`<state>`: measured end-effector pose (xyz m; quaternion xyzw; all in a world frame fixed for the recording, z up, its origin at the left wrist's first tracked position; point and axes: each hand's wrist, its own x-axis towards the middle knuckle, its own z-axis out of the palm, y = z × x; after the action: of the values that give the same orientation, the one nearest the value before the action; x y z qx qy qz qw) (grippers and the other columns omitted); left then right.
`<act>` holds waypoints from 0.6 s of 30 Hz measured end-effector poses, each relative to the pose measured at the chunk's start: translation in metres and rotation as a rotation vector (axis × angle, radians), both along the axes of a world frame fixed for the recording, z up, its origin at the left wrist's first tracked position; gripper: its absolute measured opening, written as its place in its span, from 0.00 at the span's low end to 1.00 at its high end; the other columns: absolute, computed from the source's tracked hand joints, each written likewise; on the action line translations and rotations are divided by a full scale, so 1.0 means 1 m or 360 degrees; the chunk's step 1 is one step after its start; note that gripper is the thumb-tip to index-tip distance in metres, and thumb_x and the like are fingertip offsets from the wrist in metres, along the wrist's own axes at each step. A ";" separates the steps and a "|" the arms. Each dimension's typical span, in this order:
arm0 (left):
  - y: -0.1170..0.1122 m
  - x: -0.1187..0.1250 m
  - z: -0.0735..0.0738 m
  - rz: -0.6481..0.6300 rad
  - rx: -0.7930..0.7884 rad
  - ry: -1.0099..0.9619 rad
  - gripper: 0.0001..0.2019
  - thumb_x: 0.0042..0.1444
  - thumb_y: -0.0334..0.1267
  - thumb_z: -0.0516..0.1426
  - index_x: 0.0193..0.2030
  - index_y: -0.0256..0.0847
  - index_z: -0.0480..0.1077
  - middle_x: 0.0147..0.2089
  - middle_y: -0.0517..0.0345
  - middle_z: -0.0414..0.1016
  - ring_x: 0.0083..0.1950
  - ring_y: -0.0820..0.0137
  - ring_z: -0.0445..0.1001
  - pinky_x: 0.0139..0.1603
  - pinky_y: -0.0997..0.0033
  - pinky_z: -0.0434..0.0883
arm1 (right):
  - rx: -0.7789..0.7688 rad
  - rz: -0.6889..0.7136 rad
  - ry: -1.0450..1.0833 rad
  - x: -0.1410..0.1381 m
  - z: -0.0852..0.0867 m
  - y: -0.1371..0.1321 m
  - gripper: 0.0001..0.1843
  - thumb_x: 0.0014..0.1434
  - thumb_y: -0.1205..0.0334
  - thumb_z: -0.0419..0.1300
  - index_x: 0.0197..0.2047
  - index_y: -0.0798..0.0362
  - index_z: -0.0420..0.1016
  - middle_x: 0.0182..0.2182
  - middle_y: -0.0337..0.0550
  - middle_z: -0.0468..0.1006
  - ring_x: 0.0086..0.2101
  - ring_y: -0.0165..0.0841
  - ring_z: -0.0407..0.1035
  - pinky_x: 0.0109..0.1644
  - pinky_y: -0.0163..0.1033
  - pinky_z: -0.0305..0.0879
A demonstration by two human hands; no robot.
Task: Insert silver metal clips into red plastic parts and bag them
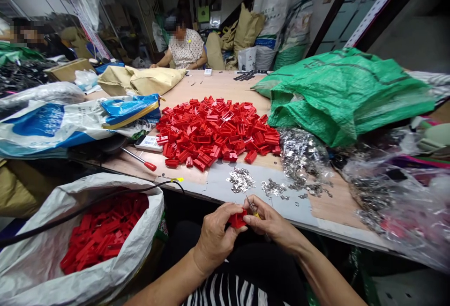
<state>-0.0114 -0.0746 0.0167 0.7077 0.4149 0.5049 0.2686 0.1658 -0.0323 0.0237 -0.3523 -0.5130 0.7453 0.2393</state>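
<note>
My left hand is closed round a small red plastic part, held over my lap just below the table edge. My right hand pinches a thin metal tool with a yellow bit at its grip, its tip pointing up beside the red part. The two hands touch at the part. On the wooden table in front lies a big heap of the same red plastic parts. Small shiny metal pieces lie scattered near the table's front edge.
A white sack at my lower left holds more red parts. A clear bag of metal pieces and a green bag lie right. A red-tipped tool and blue-white sacks lie left. Another person sits at the far end.
</note>
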 end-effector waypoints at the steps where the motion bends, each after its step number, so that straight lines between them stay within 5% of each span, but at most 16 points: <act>1: 0.000 0.000 0.000 -0.0024 -0.0016 -0.0002 0.16 0.55 0.30 0.60 0.51 0.44 0.68 0.48 0.56 0.79 0.50 0.67 0.77 0.60 0.59 0.69 | -0.0024 -0.0005 0.0010 0.000 0.000 -0.002 0.21 0.56 0.45 0.60 0.38 0.49 0.56 0.27 0.29 0.55 0.23 0.24 0.44 0.25 0.32 0.40; 13: 0.003 -0.009 0.006 -0.0300 -0.0465 -0.0301 0.14 0.53 0.42 0.63 0.45 0.44 0.72 0.46 0.57 0.81 0.49 0.63 0.78 0.70 0.46 0.51 | -0.0275 -0.0032 0.0232 0.000 -0.005 -0.012 0.28 0.45 0.44 0.68 0.39 0.50 0.60 0.28 0.32 0.57 0.23 0.22 0.42 0.24 0.31 0.39; 18: 0.003 -0.008 -0.001 -0.0194 -0.0730 -0.0521 0.15 0.51 0.42 0.65 0.44 0.42 0.74 0.45 0.55 0.81 0.50 0.63 0.77 0.67 0.51 0.57 | -0.0028 -0.0014 -0.0051 0.008 -0.005 0.000 0.25 0.52 0.43 0.62 0.45 0.49 0.62 0.29 0.34 0.65 0.22 0.23 0.50 0.24 0.30 0.44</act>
<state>-0.0197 -0.0717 0.0155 0.5611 0.4261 0.4884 0.5149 0.1741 -0.0321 0.0190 -0.3685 -0.5086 0.7430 0.2312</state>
